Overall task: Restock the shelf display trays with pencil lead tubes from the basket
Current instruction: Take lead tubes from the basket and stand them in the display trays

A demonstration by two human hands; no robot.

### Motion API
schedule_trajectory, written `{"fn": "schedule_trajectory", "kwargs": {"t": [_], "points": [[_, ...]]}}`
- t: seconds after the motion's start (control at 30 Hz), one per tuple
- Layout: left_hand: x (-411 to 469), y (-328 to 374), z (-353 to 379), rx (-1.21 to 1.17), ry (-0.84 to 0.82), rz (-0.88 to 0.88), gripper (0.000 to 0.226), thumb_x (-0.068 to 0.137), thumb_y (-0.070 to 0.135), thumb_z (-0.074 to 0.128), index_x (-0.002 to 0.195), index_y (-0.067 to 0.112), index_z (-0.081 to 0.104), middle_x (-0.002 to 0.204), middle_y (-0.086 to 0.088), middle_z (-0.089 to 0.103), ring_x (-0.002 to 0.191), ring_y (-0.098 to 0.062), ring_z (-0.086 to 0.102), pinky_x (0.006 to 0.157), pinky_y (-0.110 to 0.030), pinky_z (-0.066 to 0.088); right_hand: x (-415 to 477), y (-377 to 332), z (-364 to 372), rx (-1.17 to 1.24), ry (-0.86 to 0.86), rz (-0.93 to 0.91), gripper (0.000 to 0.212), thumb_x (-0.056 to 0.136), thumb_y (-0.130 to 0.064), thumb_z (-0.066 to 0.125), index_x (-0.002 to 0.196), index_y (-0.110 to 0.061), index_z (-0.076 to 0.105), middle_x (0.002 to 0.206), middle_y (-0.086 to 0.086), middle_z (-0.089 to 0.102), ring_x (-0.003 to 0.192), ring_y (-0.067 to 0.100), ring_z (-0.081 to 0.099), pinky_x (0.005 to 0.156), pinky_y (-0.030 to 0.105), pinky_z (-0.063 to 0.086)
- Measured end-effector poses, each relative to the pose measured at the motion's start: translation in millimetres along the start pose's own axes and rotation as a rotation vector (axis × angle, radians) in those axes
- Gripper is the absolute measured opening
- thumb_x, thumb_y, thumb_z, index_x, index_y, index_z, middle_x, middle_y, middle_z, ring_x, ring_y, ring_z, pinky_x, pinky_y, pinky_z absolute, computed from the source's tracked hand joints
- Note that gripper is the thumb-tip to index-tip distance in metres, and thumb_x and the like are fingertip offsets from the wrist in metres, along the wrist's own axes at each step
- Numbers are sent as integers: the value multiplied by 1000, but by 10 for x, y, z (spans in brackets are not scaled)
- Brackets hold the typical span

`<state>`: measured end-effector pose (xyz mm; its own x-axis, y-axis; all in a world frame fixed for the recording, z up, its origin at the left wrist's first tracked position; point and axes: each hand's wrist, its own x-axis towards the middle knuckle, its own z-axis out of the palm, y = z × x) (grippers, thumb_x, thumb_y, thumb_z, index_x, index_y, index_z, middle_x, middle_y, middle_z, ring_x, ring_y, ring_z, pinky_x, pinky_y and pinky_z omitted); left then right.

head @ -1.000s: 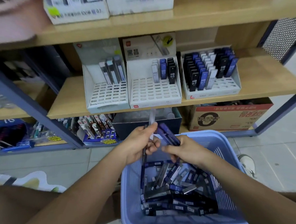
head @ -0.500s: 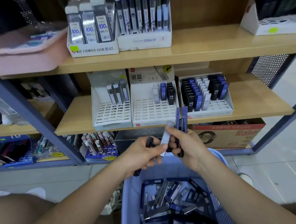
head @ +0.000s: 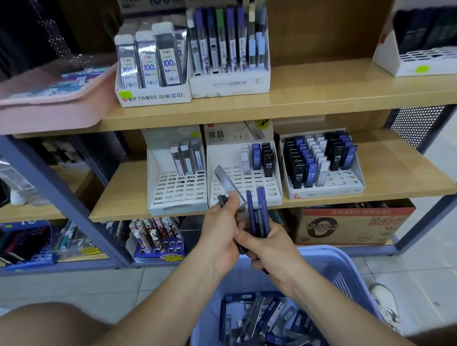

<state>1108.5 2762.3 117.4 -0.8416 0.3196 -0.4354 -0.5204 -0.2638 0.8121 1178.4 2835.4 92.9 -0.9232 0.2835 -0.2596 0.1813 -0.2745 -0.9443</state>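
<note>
Pinching a clear slim plastic lead tube (head: 225, 183), the left hand (head: 220, 238) tilts its long axis up and leftward, in front of the white slotted middle display tray (head: 258, 182). The right hand (head: 271, 246) grips a bundle of blue and black tubes (head: 258, 211), standing upright, above the lilac plastic basket (head: 331, 257).

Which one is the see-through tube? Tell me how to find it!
Find the wooden shelf holding three white gridded trays. In front of the middle tray, the left hand holds up a tilted clear tube. The tubes in the right hand beside it are dark blue, not see-through.
</note>
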Motion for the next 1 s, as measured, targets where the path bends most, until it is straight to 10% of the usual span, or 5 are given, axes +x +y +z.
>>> {"fn": "schedule_trajectory", "kwargs": {"t": [0.23,0.5,0.8,1.0], "points": [[31,74,33,-77,-94,-64,44,92,34,60,123,3,56,99,-14,63,83,-29,57,70,-42,56,59,-125,-85,-86,-82,58,18,77,-21,81,79,-17,64,60,-4,51,50,9,40,42,20,28],[118,175,99,38,-129,64,19,95,25,56,103,8,56,90,-11,72,73,-24,67,78,-46,54,56,-102,-140,-88,-111,92,20,86,-21,69,68,-18,63,66,6,60,56,14,44,43,21,25],[438,801,-155,1121,-246,312,7,87,17,68,94,18,70,65,-5,60,57,-13,56,64,-29,52,257,-262,-499,168,175,56,14,90,-19,68,100,-10,66,69,5,66,56,12,60,42,20,29],[628,868,-28,1022,-356,299,6,84,11,70,88,6,72,61,-3,61,55,-10,55,59,-22,50,513,-376,-519,-24,160,18,9,87,-21,72,85,-12,69,65,3,66,53,11,59,50,25,31]]}}
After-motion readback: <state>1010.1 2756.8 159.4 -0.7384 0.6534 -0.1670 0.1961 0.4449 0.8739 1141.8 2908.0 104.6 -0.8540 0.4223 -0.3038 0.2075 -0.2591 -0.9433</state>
